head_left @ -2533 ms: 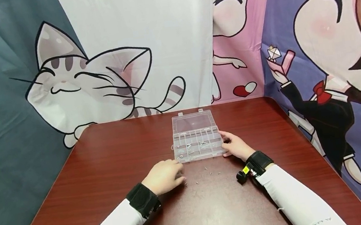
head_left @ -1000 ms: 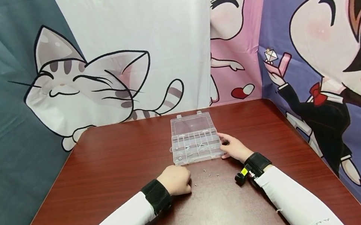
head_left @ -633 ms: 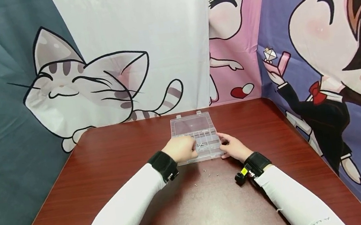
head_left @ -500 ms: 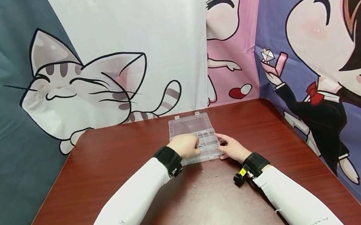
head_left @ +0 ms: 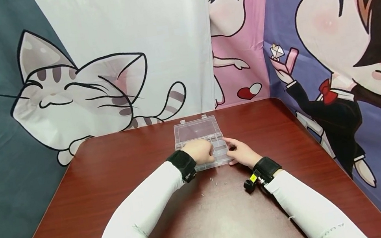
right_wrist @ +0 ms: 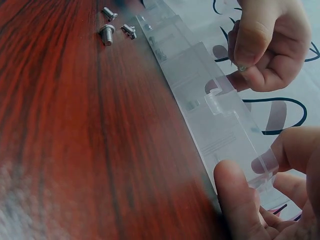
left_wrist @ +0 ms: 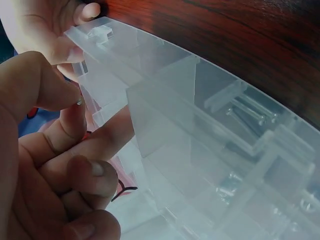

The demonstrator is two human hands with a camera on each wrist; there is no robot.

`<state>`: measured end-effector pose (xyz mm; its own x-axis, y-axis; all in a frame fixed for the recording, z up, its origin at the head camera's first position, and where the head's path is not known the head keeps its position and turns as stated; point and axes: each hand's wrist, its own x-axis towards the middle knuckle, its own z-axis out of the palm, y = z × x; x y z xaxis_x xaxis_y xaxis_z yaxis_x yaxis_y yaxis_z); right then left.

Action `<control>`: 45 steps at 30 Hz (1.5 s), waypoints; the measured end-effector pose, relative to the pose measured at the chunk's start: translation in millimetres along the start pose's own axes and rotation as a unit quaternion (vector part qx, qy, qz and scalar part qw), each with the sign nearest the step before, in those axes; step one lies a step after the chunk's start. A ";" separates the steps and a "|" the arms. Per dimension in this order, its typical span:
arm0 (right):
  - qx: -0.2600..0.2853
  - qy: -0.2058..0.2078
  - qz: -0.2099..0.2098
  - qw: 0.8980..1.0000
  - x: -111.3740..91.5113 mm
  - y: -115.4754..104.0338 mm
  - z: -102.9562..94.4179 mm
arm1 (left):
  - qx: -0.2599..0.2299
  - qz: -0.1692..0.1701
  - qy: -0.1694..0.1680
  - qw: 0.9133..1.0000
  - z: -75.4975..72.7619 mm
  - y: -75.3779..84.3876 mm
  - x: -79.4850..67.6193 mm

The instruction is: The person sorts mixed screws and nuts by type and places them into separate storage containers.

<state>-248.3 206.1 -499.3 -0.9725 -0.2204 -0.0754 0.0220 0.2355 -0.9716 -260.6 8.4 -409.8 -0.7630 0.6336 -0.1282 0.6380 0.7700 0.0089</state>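
Observation:
A clear plastic compartment box (head_left: 221, 157) lies on the table with its lid (head_left: 197, 129) folded back. My left hand (head_left: 199, 151) is over the compartments, thumb and forefinger pinching a tiny metal screw (right_wrist: 242, 68); only its shiny end shows between the fingertips. Long screws (left_wrist: 247, 112) and smaller metal pieces (left_wrist: 228, 189) sit in separate compartments. At the box's right side, my right hand (head_left: 243, 153) grips the wall, thumb on the front and fingers behind the corner. In the head view my left hand hides the box's left compartments.
Several short screws (right_wrist: 107, 34) lie loose on the reddish-brown table (head_left: 116, 156) in front of the box. A cartoon-printed cloth (head_left: 182, 48) hangs behind the table's far edge. Black bands with cameras (head_left: 249, 185) are strapped round both wrists.
My left hand has closed its fingertips at the tabletop in front of the box, then risen forward and right over the compartments. The right hand has kept its grip. The head view has shifted slightly.

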 end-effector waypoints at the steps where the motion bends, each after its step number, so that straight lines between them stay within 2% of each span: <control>1: 0.000 -0.001 -0.001 1.000 0.2 -0.3 -0.6 | 0.011 0.005 0.002 1.000 1.5 0.0 0.9; 6: 0.001 -0.004 0.002 1.000 -0.9 1.4 -1.5 | 0.042 0.040 0.002 0.998 11.3 0.3 3.5; 9: 0.002 -0.002 0.000 1.000 -2.0 2.6 -1.1 | 0.030 0.048 -0.002 0.998 15.1 0.2 3.4; 17: 0.002 -0.003 -0.002 1.000 -3.0 1.4 -0.6 | -0.055 0.031 -0.020 0.998 9.2 0.0 -1.1; 27: -0.002 -0.002 -0.001 1.000 -4.3 -1.8 -0.4 | -0.048 0.027 -0.026 0.998 14.2 -1.7 2.2; 33: 0.002 -0.001 -0.003 1.000 -4.1 -3.8 -0.8 | -0.037 0.045 -0.021 0.998 16.3 -5.6 7.8; 38: 0.002 -0.002 -0.005 1.000 -4.1 -5.7 0.1 | -0.022 0.046 -0.027 0.998 15.8 -6.1 8.5; 45: 0.004 -0.002 0.003 1.000 -4.4 -5.9 -0.2 | -0.045 0.038 -0.025 0.998 11.2 -4.7 3.4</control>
<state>-244.2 205.9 -493.2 -0.9716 -0.2222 -0.0816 0.0295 0.2283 -0.9731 -265.0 6.1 -421.3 -0.7052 0.6877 -0.1724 0.6801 0.7249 0.1098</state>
